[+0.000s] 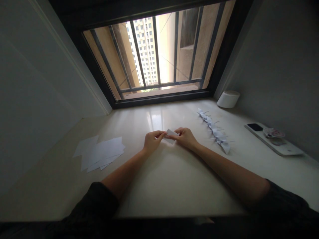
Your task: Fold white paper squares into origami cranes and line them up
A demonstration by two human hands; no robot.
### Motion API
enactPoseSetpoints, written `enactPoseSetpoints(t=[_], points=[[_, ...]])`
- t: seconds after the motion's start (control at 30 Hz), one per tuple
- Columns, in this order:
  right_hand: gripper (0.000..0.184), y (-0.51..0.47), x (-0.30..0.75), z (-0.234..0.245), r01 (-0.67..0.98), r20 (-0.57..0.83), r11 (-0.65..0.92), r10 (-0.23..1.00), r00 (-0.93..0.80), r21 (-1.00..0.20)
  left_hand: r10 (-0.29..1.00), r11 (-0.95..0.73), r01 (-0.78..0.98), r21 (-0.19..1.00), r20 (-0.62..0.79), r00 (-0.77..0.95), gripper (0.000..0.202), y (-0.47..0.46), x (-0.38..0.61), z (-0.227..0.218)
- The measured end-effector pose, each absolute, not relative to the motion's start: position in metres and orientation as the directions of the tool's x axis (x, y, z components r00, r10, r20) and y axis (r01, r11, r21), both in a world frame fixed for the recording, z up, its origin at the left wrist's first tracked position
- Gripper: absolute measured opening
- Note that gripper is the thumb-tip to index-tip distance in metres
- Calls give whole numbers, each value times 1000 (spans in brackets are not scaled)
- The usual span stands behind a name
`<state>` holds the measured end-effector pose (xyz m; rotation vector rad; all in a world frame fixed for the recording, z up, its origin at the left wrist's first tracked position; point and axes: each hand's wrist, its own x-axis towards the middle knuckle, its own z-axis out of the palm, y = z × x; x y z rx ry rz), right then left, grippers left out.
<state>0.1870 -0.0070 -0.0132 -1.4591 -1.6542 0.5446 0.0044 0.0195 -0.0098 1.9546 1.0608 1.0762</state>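
Note:
Between my two hands is a small folded piece of white paper (170, 140), held just above or on the pale counter at the middle. My left hand (152, 140) pinches its left side between thumb and fingers. On the other side, my right hand (185, 136) grips the right edge, thumb in front. The fingers hide part of the folds. Right of my right hand runs a row of several folded paper cranes (214, 129). Loose white paper sheets (102, 152) lie overlapping to the left of my left hand.
A white cylindrical object (228, 99) stands at the back right corner. Along the right wall lies a white phone-like slab (286, 149) with a pinkish trinket (274, 132) on it. Behind the counter (174, 186) is a dark-framed window (161, 97) with bars outside.

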Motion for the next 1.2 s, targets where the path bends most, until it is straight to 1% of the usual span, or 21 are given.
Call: enactPoseSetpoints(t=[0.13, 0.3, 0.47, 0.53, 0.7, 0.77, 0.87, 1.0, 1.1, 1.2], points=[[53, -8, 186, -13, 561, 292, 224, 956, 33, -797, 870, -471, 349, 810, 359, 339, 31, 20, 4, -10], [55, -8, 184, -14, 471, 214, 169, 976, 43, -866, 878, -455, 353, 818, 346, 330, 33, 23, 4, -14], [50, -8, 184, -11, 374, 146, 151, 988, -44, -915, 907, -406, 351, 844, 326, 265, 33, 28, 4, -20], [48, -8, 185, -10, 357, 145, 150, 989, -42, -922, 911, -398, 345, 850, 320, 261, 34, 28, 4, -20], [47, -9, 186, -12, 319, 172, 137, 981, 85, -938, 885, -444, 342, 828, 347, 310, 34, 25, 4, -14], [48, -8, 186, -13, 294, 184, 152, 979, 83, -944, 883, -440, 327, 836, 339, 324, 34, 24, 4, -12], [48, -8, 186, -12, 275, 214, 185, 974, 76, -943, 890, -405, 329, 853, 287, 354, 36, 23, 4, -11], [49, -9, 185, -10, 278, 224, 190, 970, 98, -942, 896, -389, 412, 824, 234, 378, 40, 21, 4, -8], [50, -9, 185, -11, 260, 217, 180, 969, 119, -949, 897, -404, 489, 773, 231, 376, 41, 19, 4, -6], [48, -7, 186, -13, 255, 226, 190, 966, 122, -948, 900, -409, 522, 748, 236, 368, 39, 18, 3, -5]])
